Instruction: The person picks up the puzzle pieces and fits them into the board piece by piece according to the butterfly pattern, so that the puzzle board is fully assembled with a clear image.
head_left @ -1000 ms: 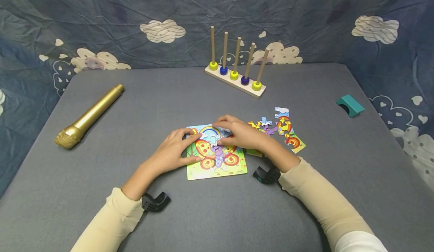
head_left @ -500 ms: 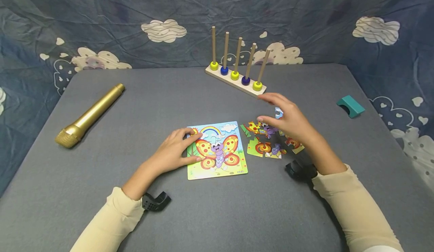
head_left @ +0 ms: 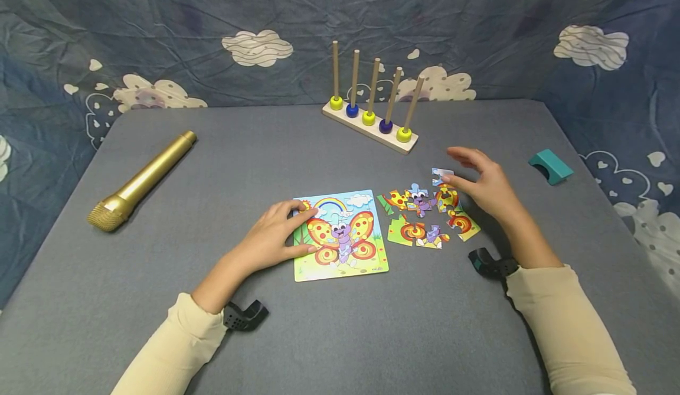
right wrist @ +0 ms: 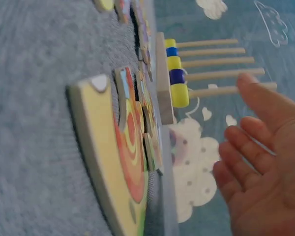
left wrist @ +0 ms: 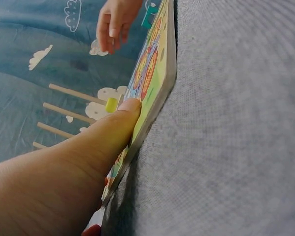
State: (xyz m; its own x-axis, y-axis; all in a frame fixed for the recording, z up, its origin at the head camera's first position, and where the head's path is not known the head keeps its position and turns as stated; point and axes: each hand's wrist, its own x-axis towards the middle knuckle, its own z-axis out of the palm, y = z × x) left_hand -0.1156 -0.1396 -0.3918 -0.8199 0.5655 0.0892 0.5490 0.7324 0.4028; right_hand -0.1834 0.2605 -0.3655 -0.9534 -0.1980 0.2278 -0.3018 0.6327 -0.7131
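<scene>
A square puzzle board with a butterfly and rainbow picture lies flat on the grey table. My left hand rests on its left side, fingers spread; in the left wrist view the thumb touches the board's edge. Several loose jigsaw pieces, with parts of a butterfly picture, lie just right of the board. My right hand hovers at the upper right of those pieces, thumb apart from the fingers, near a sky-blue piece. In the right wrist view this hand holds nothing.
At the back stands a wooden peg rack with a yellow or blue bead on each upright peg. A gold microphone lies on the left. Far right is a teal arch block. A patterned dark cloth hangs behind the table.
My right hand has left the board's upper right part and moved right, past the loose pieces, uncovering them. My left hand has stayed on the board.
</scene>
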